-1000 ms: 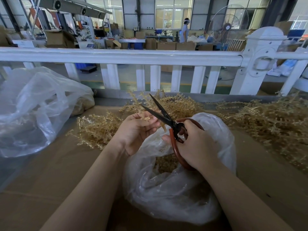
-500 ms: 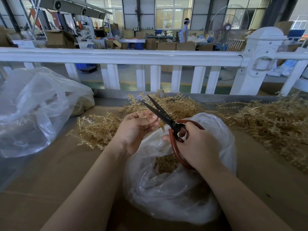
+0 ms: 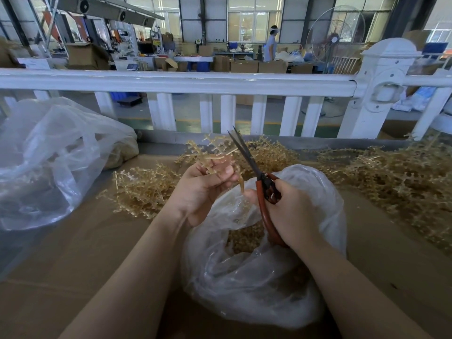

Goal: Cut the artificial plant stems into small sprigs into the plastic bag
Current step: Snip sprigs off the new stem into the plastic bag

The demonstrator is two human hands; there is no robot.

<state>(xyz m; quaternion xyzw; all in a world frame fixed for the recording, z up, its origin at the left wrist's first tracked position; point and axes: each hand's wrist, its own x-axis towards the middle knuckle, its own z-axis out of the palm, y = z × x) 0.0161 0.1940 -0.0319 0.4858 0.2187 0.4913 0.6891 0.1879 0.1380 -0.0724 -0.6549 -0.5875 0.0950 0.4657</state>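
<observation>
My left hand (image 3: 203,189) grips a tan plastic plant stem (image 3: 215,156) above the mouth of a clear plastic bag (image 3: 264,277). My right hand (image 3: 291,211) holds red-handled scissors (image 3: 259,177) with dark blades pointing up and away. The blades are nearly closed beside the stem's branching tip. Cut tan sprigs (image 3: 244,238) lie inside the bag.
Piles of tan stems lie left (image 3: 144,187), behind (image 3: 269,152) and right (image 3: 396,182) on the brown cardboard table (image 3: 85,260). A second clear bag (image 3: 49,162) sits at the left. A white railing (image 3: 176,81) runs along the far edge. A person stands far behind it.
The scissor blades have closed from wide open. My left hand has raised the stem, so its branching tip now sticks up above the fingers.
</observation>
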